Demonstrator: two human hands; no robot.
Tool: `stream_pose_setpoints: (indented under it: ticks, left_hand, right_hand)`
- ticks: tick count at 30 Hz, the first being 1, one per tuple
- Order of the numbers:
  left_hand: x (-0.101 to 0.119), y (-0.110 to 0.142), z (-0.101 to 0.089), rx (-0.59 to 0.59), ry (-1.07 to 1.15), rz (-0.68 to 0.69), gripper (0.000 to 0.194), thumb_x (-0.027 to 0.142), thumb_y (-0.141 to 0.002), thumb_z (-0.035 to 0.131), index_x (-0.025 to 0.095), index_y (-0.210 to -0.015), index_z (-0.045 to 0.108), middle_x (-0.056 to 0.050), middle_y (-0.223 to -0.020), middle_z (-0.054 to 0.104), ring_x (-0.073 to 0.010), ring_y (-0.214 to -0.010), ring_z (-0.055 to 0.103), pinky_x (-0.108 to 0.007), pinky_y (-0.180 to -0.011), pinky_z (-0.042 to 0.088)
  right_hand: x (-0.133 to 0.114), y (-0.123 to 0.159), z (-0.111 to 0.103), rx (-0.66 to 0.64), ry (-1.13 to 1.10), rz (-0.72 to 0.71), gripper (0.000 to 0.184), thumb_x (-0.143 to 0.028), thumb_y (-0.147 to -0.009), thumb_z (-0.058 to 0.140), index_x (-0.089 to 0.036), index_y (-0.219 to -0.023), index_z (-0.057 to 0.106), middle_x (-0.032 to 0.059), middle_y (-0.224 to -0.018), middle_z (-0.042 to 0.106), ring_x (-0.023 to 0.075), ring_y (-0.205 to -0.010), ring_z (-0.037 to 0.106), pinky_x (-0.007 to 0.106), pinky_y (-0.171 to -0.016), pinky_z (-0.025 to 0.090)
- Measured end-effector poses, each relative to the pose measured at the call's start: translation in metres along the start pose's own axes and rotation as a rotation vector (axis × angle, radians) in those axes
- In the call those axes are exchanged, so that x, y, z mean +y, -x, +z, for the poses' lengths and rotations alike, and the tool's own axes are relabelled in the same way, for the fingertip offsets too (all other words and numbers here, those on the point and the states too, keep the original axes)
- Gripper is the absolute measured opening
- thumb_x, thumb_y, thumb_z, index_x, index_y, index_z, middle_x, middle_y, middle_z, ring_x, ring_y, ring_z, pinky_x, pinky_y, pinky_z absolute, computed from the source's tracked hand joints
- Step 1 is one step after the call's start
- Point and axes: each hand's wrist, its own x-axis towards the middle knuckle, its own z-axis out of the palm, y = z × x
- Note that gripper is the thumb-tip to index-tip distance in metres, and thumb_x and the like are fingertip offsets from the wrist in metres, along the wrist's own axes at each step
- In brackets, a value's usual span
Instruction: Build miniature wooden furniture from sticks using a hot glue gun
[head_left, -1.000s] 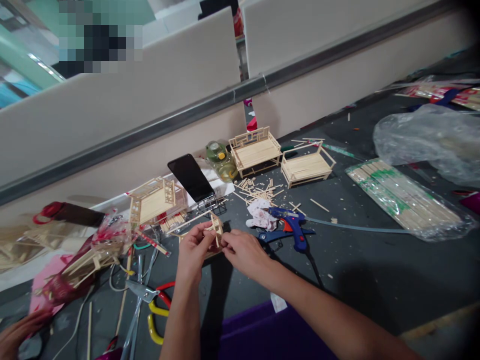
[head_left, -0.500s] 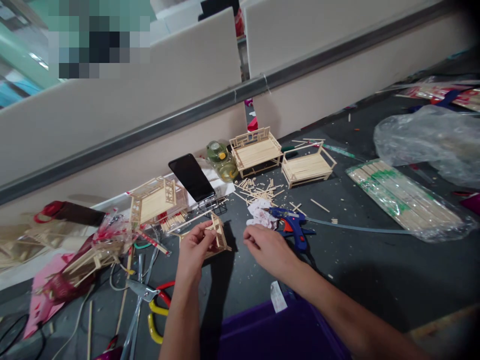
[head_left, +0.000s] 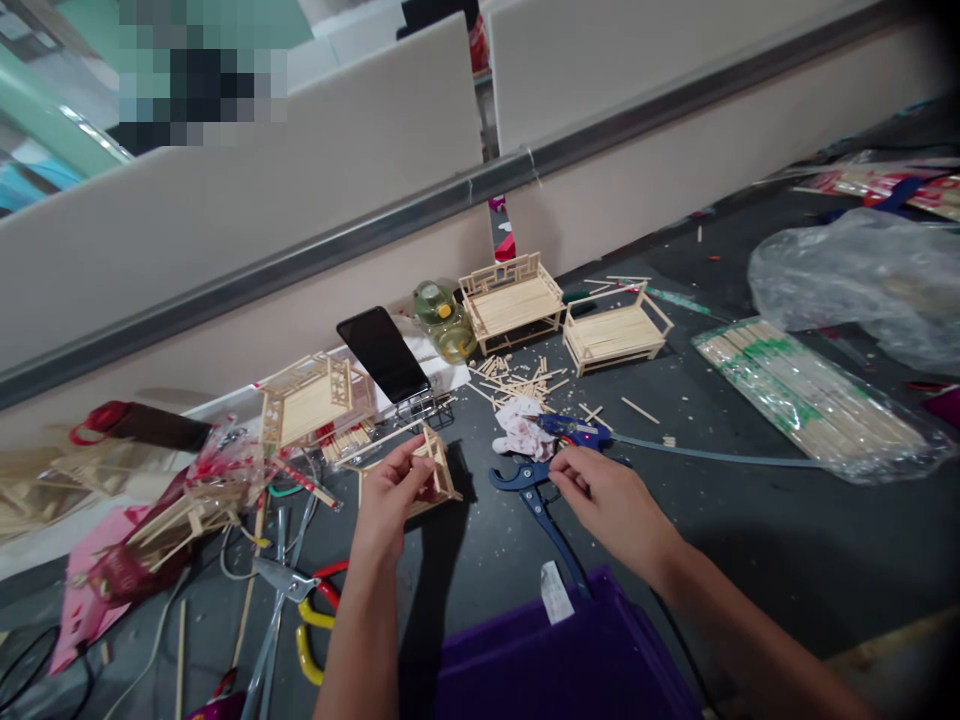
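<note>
My left hand [head_left: 394, 490] pinches the top rail of a miniature bamboo-stick chair [head_left: 448, 472], which stands on the dark table. My right hand [head_left: 611, 500] is closed, thumb against the curled fingers, just in front of a blue glue gun [head_left: 574, 430]. It covers the gun's handle; whether it grips that or a small piece is hidden. The gun's nozzle points left over a crumpled white tissue [head_left: 520, 428], and a clear glue stick [head_left: 712, 455] trails from its back. Left of my right hand lies a dark blue hand cutter [head_left: 534, 490] with a hooked jaw.
Finished miniature benches [head_left: 514, 300] stand at the back beside a green bottle [head_left: 442, 320] and a propped phone [head_left: 384, 355]. Cut sticks [head_left: 525, 382] are scattered before them. Red-and-yellow-handled snips [head_left: 300, 590] lie left; a purple bin [head_left: 555, 660] is in front. Bagged sticks [head_left: 814, 390] lie right.
My right hand has moved right, uncovering the blue cutter and now hiding the glue gun's handle. My left hand and the chair have stayed almost in place.
</note>
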Motion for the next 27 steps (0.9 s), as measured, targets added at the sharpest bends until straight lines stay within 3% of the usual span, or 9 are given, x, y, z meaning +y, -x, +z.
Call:
stream_pose_setpoints:
  ticks: [8, 11, 17, 22, 27]
  left_hand:
    - [0.001, 0.001, 0.001, -0.003, 0.013, -0.011, 0.059, 0.035, -0.066, 0.077, 0.011, -0.116, 0.059, 0.002, -0.067, 0.061, -0.009, -0.049, 0.052, -0.024, -0.048, 0.049]
    - [0.001, 0.001, 0.001, -0.004, 0.017, -0.018, 0.06, 0.034, -0.066, 0.077, 0.011, -0.117, 0.059, 0.001, -0.069, 0.062, -0.0091, -0.049, 0.052, -0.024, -0.048, 0.049]
    - [0.001, 0.0, 0.001, -0.02, 0.027, -0.026, 0.063, 0.035, -0.066, 0.077, 0.011, -0.121, 0.057, 0.001, -0.069, 0.063, -0.0099, -0.05, 0.053, -0.024, -0.049, 0.049]
    - [0.0, -0.001, 0.0, -0.009, 0.024, -0.053, 0.066, 0.036, -0.065, 0.078, 0.011, -0.121, 0.057, -0.001, -0.07, 0.065, -0.0092, -0.05, 0.052, -0.024, -0.049, 0.049]
    - [0.001, -0.001, 0.0, -0.009, 0.022, -0.073, 0.066, 0.038, -0.063, 0.079, 0.013, -0.121, 0.058, -0.001, -0.073, 0.066, -0.0103, -0.052, 0.055, -0.026, -0.051, 0.051]
  right_hand:
    - [0.019, 0.015, -0.011, 0.124, 0.37, 0.176, 0.02, -0.036, -0.091, 0.044, -0.022, -0.079, 0.054, 0.0027, -0.077, 0.062, 0.0175, -0.066, 0.058, 0.027, -0.055, 0.034]
    - [0.03, 0.021, -0.015, 0.094, 0.374, 0.263, 0.025, -0.043, -0.089, 0.046, -0.022, -0.078, 0.055, 0.0043, -0.078, 0.063, 0.0192, -0.066, 0.06, 0.028, -0.055, 0.036]
    - [0.05, 0.02, -0.009, -0.03, -0.15, 0.373, 0.028, -0.046, -0.08, 0.054, -0.021, -0.092, 0.06, 0.0058, -0.081, 0.069, 0.0213, -0.074, 0.064, 0.03, -0.062, 0.046]
    - [0.049, 0.015, -0.003, -0.024, -0.643, 0.598, 0.042, -0.048, -0.062, 0.071, -0.017, -0.089, 0.06, 0.0032, -0.069, 0.064, 0.0166, -0.054, 0.057, 0.024, -0.039, 0.038]
    - [0.043, 0.017, -0.009, -0.012, -1.043, 0.664, 0.043, -0.044, -0.055, 0.081, -0.016, -0.082, 0.064, 0.0007, -0.067, 0.061, 0.0102, -0.052, 0.052, 0.022, -0.045, 0.042]
